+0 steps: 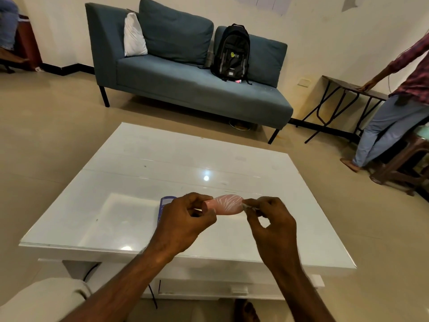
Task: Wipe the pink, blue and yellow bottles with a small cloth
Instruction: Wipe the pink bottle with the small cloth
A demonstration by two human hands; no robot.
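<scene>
Left fingers (210, 214) clamp pink bottle (226, 204) neck; right fingers (249, 202) pinch cloth (248, 206) — contents unseen

Dim warm light, glare on table (209, 159), edges warped

Wearer: both forearms bare to the frame edge, no sleeves, watch or rings on left hand (183, 223) or right hand (270, 225); beige trouser knee (46, 298) lower left.
</scene>
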